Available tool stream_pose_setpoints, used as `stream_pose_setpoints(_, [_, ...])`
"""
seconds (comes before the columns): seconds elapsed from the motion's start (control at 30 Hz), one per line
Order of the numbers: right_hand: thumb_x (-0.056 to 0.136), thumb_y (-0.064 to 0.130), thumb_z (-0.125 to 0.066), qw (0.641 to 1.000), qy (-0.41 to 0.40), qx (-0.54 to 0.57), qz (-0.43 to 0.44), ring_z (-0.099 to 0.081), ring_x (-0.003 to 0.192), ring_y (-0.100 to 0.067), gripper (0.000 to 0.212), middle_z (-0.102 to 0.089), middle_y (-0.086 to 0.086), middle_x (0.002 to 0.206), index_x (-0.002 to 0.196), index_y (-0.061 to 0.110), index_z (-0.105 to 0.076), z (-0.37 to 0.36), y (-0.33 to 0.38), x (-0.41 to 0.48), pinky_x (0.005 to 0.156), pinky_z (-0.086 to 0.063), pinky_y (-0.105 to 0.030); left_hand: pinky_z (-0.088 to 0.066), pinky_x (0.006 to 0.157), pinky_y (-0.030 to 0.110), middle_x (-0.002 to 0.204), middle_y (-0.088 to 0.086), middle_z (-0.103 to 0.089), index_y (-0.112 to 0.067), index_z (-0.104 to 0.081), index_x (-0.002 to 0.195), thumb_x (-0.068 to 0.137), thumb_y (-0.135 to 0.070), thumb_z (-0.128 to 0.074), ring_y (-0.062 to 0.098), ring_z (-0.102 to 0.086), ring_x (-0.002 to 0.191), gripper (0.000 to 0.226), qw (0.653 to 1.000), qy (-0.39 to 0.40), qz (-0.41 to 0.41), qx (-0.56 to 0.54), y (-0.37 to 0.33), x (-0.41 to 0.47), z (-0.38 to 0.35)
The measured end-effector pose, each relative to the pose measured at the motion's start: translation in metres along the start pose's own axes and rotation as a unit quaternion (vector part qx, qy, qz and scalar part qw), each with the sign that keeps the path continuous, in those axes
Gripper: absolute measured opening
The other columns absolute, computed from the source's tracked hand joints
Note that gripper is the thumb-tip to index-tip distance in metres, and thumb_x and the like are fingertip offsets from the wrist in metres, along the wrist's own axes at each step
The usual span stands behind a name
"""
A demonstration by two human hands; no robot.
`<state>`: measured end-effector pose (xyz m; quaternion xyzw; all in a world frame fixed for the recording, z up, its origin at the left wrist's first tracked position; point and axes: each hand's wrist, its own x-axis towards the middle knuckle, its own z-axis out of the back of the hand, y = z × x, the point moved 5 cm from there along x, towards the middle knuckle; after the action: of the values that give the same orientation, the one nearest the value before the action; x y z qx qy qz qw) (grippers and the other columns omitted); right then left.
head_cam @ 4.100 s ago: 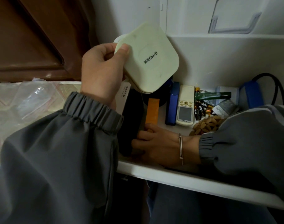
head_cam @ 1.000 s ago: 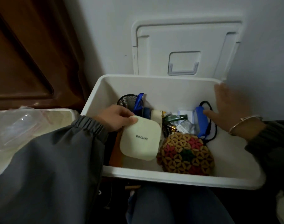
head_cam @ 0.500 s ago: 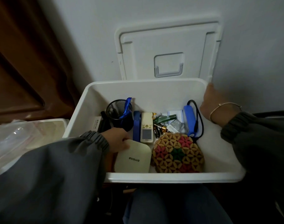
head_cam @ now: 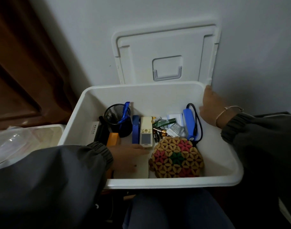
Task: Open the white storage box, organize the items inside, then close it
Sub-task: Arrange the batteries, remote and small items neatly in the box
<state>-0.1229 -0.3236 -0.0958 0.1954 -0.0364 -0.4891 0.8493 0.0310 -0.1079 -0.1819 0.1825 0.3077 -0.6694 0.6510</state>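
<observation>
The white storage box (head_cam: pixel 224 180) stands open in front of me, and its lid (head_cam: pixel 166 52) leans upright against the wall behind it. My left hand (head_cam: pixel 128 157) lies flat on a cream square device (head_cam: pixel 142 167) at the box's front left. My right hand (head_cam: pixel 211 108) reaches to the box's back right corner, fingertips at the rim below the lid's edge. Inside are a woven bead mat (head_cam: pixel 176 158), a white remote (head_cam: pixel 146 132), a blue stapler (head_cam: pixel 135 128), a black mesh cup (head_cam: pixel 118 118), an orange block (head_cam: pixel 113 138), loose batteries (head_cam: pixel 158 133) and a blue charger (head_cam: pixel 189 124) with cable.
A brown wooden panel (head_cam: pixel 22 71) stands at the left. A second white bin with clear plastic bags (head_cam: pixel 17 142) sits beside the box's left wall. My knees (head_cam: pixel 174 210) are under the box's front rim. The wall (head_cam: pixel 257 47) is right behind the lid.
My left hand has lowered the cream device to the box floor and now lies flat over it. My right hand has risen from the box's right side to its back right corner.
</observation>
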Motion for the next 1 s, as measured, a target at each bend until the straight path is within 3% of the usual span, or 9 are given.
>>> stream_pose_setpoints(0.23, [0.091, 0.002, -0.046, 0.998, -0.026, 0.057, 0.027, -0.046, 0.119, -0.036, 0.069, -0.039, -0.024, 0.137, 0.147, 0.001, -0.007, 0.003, -0.002, -0.003, 0.096, -0.038, -0.036, -0.036, 0.111, 0.034, 0.158, -0.004, -0.018, -0.031, -0.023, 0.15, 0.096, -0.037, -0.051, 0.019, -0.033, 0.139, 0.062, 1.0, 0.013, 0.013, 0.015, -0.005, 0.0, 0.003])
stream_pose_setpoints(0.33, [0.091, 0.0, -0.046, 0.997, -0.024, 0.076, 0.016, -0.047, 0.118, -0.033, 0.069, -0.041, -0.021, 0.136, 0.148, 0.003, -0.008, 0.002, -0.003, -0.002, 0.087, -0.035, -0.026, -0.04, 0.107, 0.033, 0.157, -0.006, -0.019, -0.034, -0.026, 0.148, 0.096, -0.039, -0.049, 0.019, -0.039, 0.134, 0.057, 1.0, 0.011, 0.017, 0.011, -0.006, -0.001, 0.008])
stream_pose_setpoints(0.5, [0.09, -0.001, -0.045, 0.995, -0.037, 0.09, 0.029, -0.051, 0.109, -0.032, 0.068, -0.047, -0.02, 0.129, 0.147, 0.005, -0.01, 0.001, -0.005, -0.002, 0.081, -0.036, -0.026, -0.039, 0.102, 0.022, 0.142, -0.003, -0.043, -0.024, -0.045, 0.139, 0.098, -0.033, -0.046, 0.01, -0.046, 0.123, 0.042, 0.998, -0.046, 0.006, -0.047, -0.008, -0.002, 0.019])
stream_pose_setpoints(0.67, [0.09, 0.0, -0.047, 0.994, -0.049, 0.092, 0.033, -0.051, 0.113, -0.03, 0.068, -0.045, -0.018, 0.132, 0.147, 0.006, -0.011, 0.002, -0.005, -0.003, 0.082, -0.035, -0.025, -0.038, 0.094, 0.016, 0.132, -0.007, -0.051, -0.026, -0.048, 0.136, 0.096, -0.034, -0.051, 0.005, -0.048, 0.117, 0.041, 0.986, -0.097, 0.032, -0.133, -0.005, 0.001, 0.024])
stream_pose_setpoints(0.87, [0.09, 0.001, -0.046, 0.996, -0.051, 0.066, 0.034, -0.05, 0.115, -0.033, 0.069, -0.042, -0.021, 0.135, 0.148, 0.004, -0.009, 0.003, -0.003, -0.005, 0.084, -0.035, -0.025, -0.046, 0.097, 0.024, 0.134, -0.002, -0.055, -0.02, -0.045, 0.138, 0.097, -0.04, -0.049, 0.01, -0.054, 0.117, 0.046, 0.966, -0.097, 0.081, -0.227, -0.01, 0.014, 0.024])
stream_pose_setpoints(1.0, [0.089, 0.0, -0.046, 0.997, -0.05, 0.055, 0.031, -0.051, 0.113, -0.034, 0.07, -0.042, -0.021, 0.135, 0.148, 0.004, -0.009, 0.003, -0.002, -0.006, 0.082, -0.035, -0.025, -0.05, 0.096, 0.036, 0.124, 0.008, -0.059, -0.012, -0.05, 0.129, 0.098, -0.047, -0.042, 0.021, -0.058, 0.111, 0.048, 0.962, -0.037, 0.11, -0.248, -0.027, 0.023, 0.024])
